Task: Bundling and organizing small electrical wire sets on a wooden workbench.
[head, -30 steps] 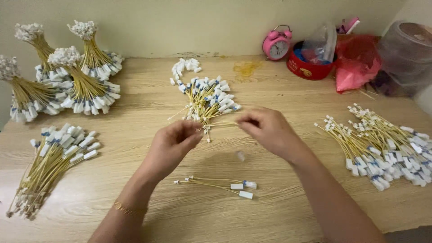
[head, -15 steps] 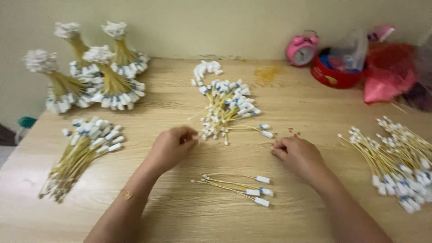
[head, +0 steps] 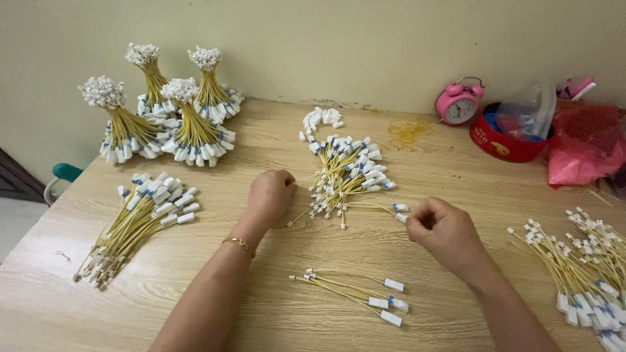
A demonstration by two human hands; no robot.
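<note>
While curled on wooden table (head: pixel 456 176), left hand (head: pixel 270 195) fisted, contents unclear; right hand (head: pixel 443 231) pinching yellow white-tipped wire (head: pixel 365 206) at frame centre; red round tin (head: pixel 505 140) upper right.

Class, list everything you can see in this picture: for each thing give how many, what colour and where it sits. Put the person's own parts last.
Tied wire bundles: four, yellow with white ends, standing, far left.
Loose wire pile: one, yellow and white, left.
Middle wire pile: one, yellow, white and blue, centre.
Small wire group: a few wires, near edge, centre.
Right wire pile: one, right edge.
Alarm clock: one, pink, back.
Round tin: one, red, back right.
Plastic bag: one, red, far right.
Table: one, light wood.
Left hand: closed, beside the middle pile.
Right hand: grip pinching a wire's white end.
</note>
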